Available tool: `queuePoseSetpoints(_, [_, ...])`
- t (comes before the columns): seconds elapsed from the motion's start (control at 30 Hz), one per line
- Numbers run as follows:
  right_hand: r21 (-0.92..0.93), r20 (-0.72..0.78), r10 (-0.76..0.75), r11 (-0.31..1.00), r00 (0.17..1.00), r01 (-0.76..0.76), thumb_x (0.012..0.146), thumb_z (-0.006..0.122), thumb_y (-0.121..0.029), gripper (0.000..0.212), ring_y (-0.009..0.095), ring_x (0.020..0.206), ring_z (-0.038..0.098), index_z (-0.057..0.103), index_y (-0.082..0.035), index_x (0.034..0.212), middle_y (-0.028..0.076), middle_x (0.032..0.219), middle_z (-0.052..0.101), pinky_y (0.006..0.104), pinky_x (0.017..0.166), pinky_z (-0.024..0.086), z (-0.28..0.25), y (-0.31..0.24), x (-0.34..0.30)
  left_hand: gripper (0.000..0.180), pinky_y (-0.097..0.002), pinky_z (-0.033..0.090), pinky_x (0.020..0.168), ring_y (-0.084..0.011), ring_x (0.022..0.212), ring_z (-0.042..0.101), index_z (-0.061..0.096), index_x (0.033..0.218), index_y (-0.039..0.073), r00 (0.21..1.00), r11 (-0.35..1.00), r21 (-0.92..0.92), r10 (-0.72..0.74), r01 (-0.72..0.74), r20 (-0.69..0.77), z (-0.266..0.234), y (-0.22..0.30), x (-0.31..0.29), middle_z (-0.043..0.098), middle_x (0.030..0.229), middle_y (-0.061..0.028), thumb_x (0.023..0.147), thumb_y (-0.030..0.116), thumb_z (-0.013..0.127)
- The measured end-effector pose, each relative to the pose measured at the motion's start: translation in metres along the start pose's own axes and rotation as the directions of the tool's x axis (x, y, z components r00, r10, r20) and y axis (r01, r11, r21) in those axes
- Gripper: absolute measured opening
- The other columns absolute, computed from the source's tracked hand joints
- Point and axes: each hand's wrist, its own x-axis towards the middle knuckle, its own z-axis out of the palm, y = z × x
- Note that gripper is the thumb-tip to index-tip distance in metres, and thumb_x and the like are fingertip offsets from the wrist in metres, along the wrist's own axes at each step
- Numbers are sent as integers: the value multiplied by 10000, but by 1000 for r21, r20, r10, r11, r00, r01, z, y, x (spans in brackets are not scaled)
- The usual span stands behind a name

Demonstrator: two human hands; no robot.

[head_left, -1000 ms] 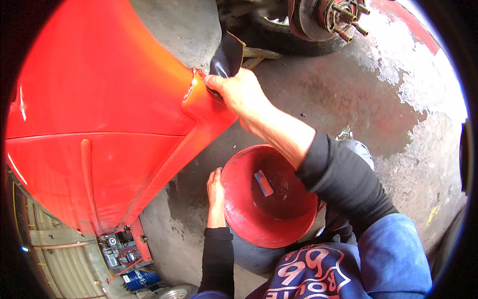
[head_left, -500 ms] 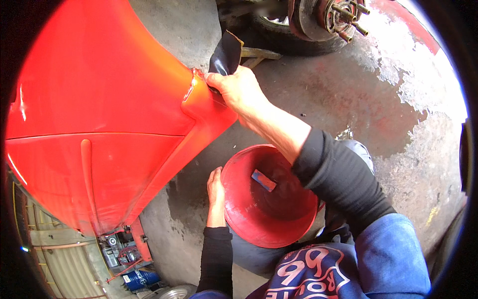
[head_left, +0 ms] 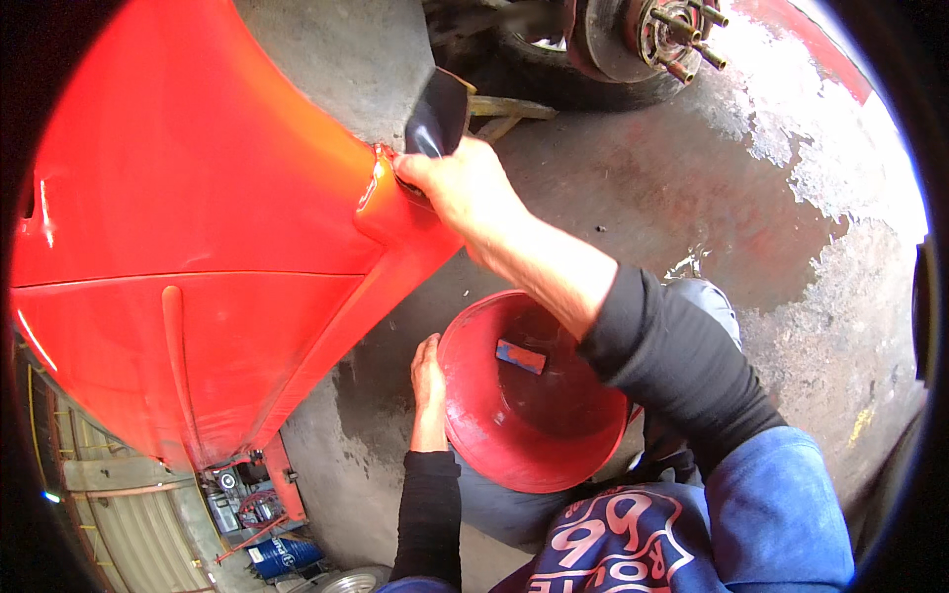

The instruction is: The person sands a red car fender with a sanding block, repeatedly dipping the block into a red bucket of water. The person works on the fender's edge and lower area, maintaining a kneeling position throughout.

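My right hand (head_left: 465, 188) pinches a black sheet of sandpaper (head_left: 437, 117) with a tan backing edge. Its fingertips press at the lower corner of the red car panel (head_left: 198, 217), by the wheel-arch edge, where the paint looks orange and rough. The fingers behind the sheet are partly hidden. Low in front of me, my left hand (head_left: 429, 385) grips the left side of a red bucket (head_left: 474, 435), fingers along its outer wall. A small blue and orange block (head_left: 521, 357) lies inside the bucket, in what looks like water.
A bare wheel hub with studs (head_left: 682, 40) and a tire (head_left: 593, 89) stand at the top, near a wooden piece (head_left: 512, 107). The concrete floor (head_left: 643, 188) has dark damp patches. A blue canister (head_left: 284, 556) and a red jack-like frame (head_left: 280, 479) sit at lower left.
The sandpaper and my right hand have shifted slightly left and down along the panel corner. The block in the bucket has turned a little. My left hand stays at the bucket.
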Motion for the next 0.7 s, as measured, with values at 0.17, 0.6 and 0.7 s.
queuePoseSetpoints(0.17, [136, 29, 15, 990, 999, -19, 818, 686, -147, 205, 187, 732, 668, 666, 49, 876, 132, 785, 688, 341, 691, 518, -6, 2, 4, 458, -336, 401, 1035, -252, 1203, 558, 601, 1246, -36, 999, 998, 54, 13, -11, -31, -1, -2, 0, 618, 1275, -167, 998, 325, 464])
queuePoseSetpoints(0.6, [-85, -74, 176, 980, 982, -182, 839, 718, -133, 202, 181, 704, 647, 653, 27, 944, 115, 832, 684, 346, 665, 520, -14, 19, 27, 211, -305, 526, 789, -181, 859, 661, 630, 1051, -22, 916, 859, -317, 366, -401, -166, 41, 48, -88, 686, 927, -101, 991, 142, 512])
queuePoseSetpoints(0.7, [101, -24, 75, 992, 997, -72, 851, 698, -128, 200, 179, 725, 648, 651, 33, 961, 121, 863, 686, 345, 672, 518, -6, 23, 21, 234, -326, 538, 783, -188, 851, 670, 622, 1033, 20, 842, 852, -397, -88, 341, 533, 102, 46, -121, 690, 954, -118, 1014, 199, 473])
